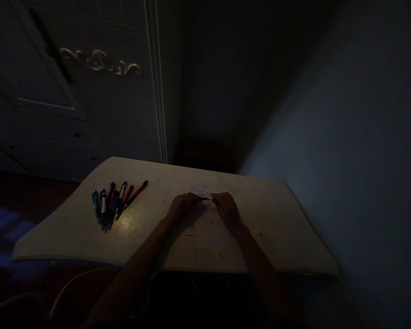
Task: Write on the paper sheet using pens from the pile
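At the lower centre of the frame, our left hand [181,205] and right hand [229,211] seem to pinch a thin stick [207,199] in their fingers [191,196]; uneven pulling could make it slip.

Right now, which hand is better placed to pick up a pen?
The left hand, probably: it is nearer the pens, which lie left on the table. The right hand is farther off; both hold a thin dark object.

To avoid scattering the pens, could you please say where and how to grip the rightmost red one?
Probably pinch the rightmost red pen by its far end, from the right: that end juts past the other pens, while the near end crowds them.
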{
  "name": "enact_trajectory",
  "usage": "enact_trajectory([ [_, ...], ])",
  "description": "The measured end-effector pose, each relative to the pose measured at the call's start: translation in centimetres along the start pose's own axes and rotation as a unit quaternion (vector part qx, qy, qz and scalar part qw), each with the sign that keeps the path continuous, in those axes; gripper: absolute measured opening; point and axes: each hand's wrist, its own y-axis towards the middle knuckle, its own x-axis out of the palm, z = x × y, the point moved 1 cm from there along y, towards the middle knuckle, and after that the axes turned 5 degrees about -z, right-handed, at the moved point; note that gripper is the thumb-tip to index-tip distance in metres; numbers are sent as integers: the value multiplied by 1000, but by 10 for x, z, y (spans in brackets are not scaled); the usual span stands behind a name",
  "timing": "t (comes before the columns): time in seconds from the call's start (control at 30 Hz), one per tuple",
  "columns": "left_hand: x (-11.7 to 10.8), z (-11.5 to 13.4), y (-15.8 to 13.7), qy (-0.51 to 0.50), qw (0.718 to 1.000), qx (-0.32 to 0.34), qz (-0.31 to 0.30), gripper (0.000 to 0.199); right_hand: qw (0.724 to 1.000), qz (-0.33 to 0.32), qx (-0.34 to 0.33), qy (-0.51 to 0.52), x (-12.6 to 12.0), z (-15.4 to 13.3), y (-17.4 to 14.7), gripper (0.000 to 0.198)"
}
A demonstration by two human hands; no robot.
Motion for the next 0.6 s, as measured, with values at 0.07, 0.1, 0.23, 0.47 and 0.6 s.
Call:
enact_trajectory([
  [0.07, -1, 1, 0, -3, 1000, -7, 7, 22, 1000, 10, -7, -1, 0, 0, 0, 30],
  [0.1, -1, 2, 0, -7, 1000, -9, 14, 21, 1000, 15, -6, 0, -1, 1, 1, 30],
  [0.23, -3, 7, 1, -43, 998, -13, 37, 21, 999, 45, 8, 20, -2, 1, 1, 32],
  [0.47, -7, 15, 4, -94, 992, -54, 61, 25, 969, 156, 106, 159, -10, 2, 1, 47],
  [0.6, -8, 13, 6, -123, 984, -105, 78, 30, 930, 191, 167, 267, -9, 9, 0, 49],
])
